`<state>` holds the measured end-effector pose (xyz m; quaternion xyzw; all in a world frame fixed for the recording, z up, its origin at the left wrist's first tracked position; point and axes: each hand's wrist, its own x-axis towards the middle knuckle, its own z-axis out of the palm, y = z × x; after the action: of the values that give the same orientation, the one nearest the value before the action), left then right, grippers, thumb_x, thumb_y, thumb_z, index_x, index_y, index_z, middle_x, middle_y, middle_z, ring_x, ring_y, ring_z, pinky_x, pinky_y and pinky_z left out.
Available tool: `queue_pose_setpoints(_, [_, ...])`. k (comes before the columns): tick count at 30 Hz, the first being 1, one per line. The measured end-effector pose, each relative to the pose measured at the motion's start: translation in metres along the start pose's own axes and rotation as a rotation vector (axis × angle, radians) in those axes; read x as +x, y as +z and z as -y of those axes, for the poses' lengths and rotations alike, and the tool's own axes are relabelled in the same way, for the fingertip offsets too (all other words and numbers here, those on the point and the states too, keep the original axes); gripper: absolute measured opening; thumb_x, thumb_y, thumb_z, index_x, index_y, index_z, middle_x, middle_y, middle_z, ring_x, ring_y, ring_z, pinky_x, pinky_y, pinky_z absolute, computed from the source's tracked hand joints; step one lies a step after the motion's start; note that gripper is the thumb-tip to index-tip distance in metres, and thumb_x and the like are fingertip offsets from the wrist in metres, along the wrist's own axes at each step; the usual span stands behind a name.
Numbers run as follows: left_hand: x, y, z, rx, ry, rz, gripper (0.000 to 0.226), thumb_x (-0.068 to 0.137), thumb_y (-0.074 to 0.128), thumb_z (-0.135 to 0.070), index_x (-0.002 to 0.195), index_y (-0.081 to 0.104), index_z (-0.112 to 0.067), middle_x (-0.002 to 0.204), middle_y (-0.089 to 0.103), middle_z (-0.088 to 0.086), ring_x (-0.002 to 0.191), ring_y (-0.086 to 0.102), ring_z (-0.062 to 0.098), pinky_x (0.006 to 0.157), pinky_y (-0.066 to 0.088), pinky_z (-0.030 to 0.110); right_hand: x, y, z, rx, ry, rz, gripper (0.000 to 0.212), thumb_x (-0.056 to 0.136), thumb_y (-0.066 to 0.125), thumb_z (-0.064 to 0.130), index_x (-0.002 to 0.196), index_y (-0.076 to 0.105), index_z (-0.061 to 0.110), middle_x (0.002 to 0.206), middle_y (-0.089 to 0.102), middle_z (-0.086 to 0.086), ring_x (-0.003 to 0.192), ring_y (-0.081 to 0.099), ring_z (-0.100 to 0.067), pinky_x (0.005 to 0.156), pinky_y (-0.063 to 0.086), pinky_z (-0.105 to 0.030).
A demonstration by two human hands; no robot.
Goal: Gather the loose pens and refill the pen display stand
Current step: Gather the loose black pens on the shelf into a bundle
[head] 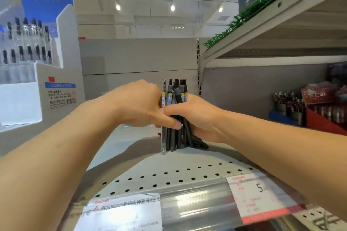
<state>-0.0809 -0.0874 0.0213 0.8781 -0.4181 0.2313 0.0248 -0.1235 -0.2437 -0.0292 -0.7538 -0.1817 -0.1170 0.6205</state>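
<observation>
Two bare hands meet over the middle of a white perforated shelf, both closed around one bundle of pens. The left hand curls over the bundle from the left, its thumb pressed across the barrels; the right hand wraps it from the right, fingers hidden behind the pens. The bundle stands upright, tips down on the shelf, tops rising above the hands. About six tops can be told apart, most dark with grey grips and yellow-edged labels, and one clear-barrelled pen at the left edge; the exact count is hidden by the fingers. A few lower ends splay out to the right at the shelf surface.

At the far left stands one white and blue pen display stand, with two visible rows of clear pens with black caps, roughly five or six in each, blurred. It is well apart from the bundle.

Along the near shelf edge, two price labels sit in a clear strip: a wide one on the left and a smaller one on the right printed with a 5. At the right, a red display box holds more pens, too blurred to count. An upper shelf carries green artificial foliage, and three ceiling spotlights shine.
</observation>
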Motion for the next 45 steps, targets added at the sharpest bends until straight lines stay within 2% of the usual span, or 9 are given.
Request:
queue_pose_setpoints(4, [0.007, 0.004, -0.012, 0.163, -0.044, -0.097, 0.075, 0.041, 0.047, -0.096, 0.060, 0.059, -0.024, 0.044, 0.054, -0.006, 0.046, 0.049, 0.009, 0.043, 0.031, 0.026, -0.006, -0.005, 0.000, -0.050, -0.033, -0.046, 0.023, 0.088, 0.059, -0.003, 0.072, 0.066, 0.012, 0.073, 0.063, -0.008, 0.074, 0.063, -0.020, 0.072, 0.053, -0.039])
queue_pose_setpoints(8, [0.015, -0.003, -0.030, -0.068, -0.003, -0.112, 0.042, 0.050, 0.048, -0.087, 0.069, 0.058, -0.052, 0.046, 0.055, -0.017, 0.045, 0.048, 0.004, 0.037, 0.029, 0.017, -0.011, -0.020, 0.016, -0.099, -0.094, -0.088, 0.011, 0.088, 0.057, 0.000, 0.094, 0.063, -0.006, 0.083, 0.060, -0.017, 0.086, 0.066, -0.036, 0.092, 0.054, -0.060])
queue_pose_setpoints(13, [0.045, 0.002, -0.076, -0.271, 0.055, -0.178, 0.043, 0.058, 0.048, -0.084, 0.076, 0.064, -0.049, 0.063, 0.064, -0.023, 0.061, 0.057, -0.003, 0.045, 0.039, 0.013, -0.029, -0.080, 0.040, -0.120, -0.206, -0.025, 0.022, 0.087, 0.056, -0.009, 0.075, 0.059, 0.009, 0.063, 0.058, -0.005, 0.057, 0.058, -0.013, 0.053, 0.053, -0.027])
queue_pose_setpoints(15, [0.063, 0.006, -0.100, -0.279, 0.081, -0.163, 0.039, 0.058, 0.049, -0.084, 0.077, 0.063, -0.053, 0.067, 0.063, -0.030, 0.063, 0.056, -0.011, 0.049, 0.039, 0.008, -0.042, -0.116, 0.041, -0.198, -0.211, -0.001, 0.025, 0.089, 0.057, -0.010, 0.076, 0.061, 0.011, 0.064, 0.062, -0.003, 0.059, 0.060, -0.012, 0.054, 0.050, -0.024])
queue_pose_setpoints(18, [0.091, 0.017, -0.136, -0.220, 0.088, -0.085, 0.047, 0.062, 0.052, -0.089, 0.080, 0.066, -0.047, 0.069, 0.068, -0.014, 0.065, 0.059, -0.004, 0.051, 0.041, 0.016, -0.065, -0.173, 0.039, -0.384, -0.163, -0.036, 0.012, 0.091, 0.066, 0.000, 0.089, 0.066, 0.011, 0.077, 0.069, -0.008, 0.072, 0.065, -0.019, 0.069, 0.054, -0.035])
queue_pose_setpoints(24, [0.146, 0.062, -0.201, -0.049, 0.075, 0.289, 0.063, 0.084, 0.050, -0.076, 0.121, 0.063, -0.026, 0.100, 0.061, -0.021, 0.093, 0.059, 0.005, 0.078, 0.044, 0.022, -0.102, -0.280, 0.022, -0.897, 0.144, -0.123, 0.013, 0.083, 0.075, 0.024, 0.082, 0.064, 0.019, 0.072, 0.067, -0.002, 0.068, 0.063, -0.019, 0.059, 0.048, -0.031])
queue_pose_setpoints(30, [0.169, 0.108, -0.230, 0.210, 0.058, 0.686, 0.042, 0.093, 0.054, -0.063, 0.105, 0.066, -0.025, 0.082, 0.056, -0.010, 0.088, 0.055, 0.019, 0.073, 0.039, 0.027, -0.100, -0.318, -0.017, -1.153, 0.312, 0.192, 0.028, 0.083, 0.072, 0.025, 0.106, 0.059, 0.018, 0.104, 0.068, -0.008, 0.090, 0.066, -0.025, 0.072, 0.052, -0.042])
queue_pose_setpoints(36, [0.167, 0.118, -0.222, 0.107, -0.037, 0.720, 0.038, 0.094, 0.048, -0.065, 0.080, 0.060, -0.031, 0.092, 0.062, -0.011, 0.089, 0.059, 0.009, 0.080, 0.045, 0.029, -0.067, -0.329, -0.060, -1.279, 0.248, 0.404, 0.013, 0.083, 0.073, 0.019, 0.090, 0.063, 0.023, 0.086, 0.070, -0.001, 0.079, 0.066, -0.020, 0.070, 0.053, -0.042])
queue_pose_setpoints(45, [0.155, 0.113, -0.224, -0.177, -0.149, 0.695, 0.044, 0.097, 0.053, -0.051, 0.121, 0.067, -0.016, 0.115, 0.066, -0.001, 0.099, 0.058, 0.014, 0.090, 0.046, 0.028, -0.003, -0.310, -0.114, -1.476, 0.249, 0.577, 0.031, 0.088, 0.073, 0.017, 0.118, 0.065, 0.014, 0.105, 0.066, -0.006, 0.088, 0.057, -0.021, 0.075, 0.040, -0.028])
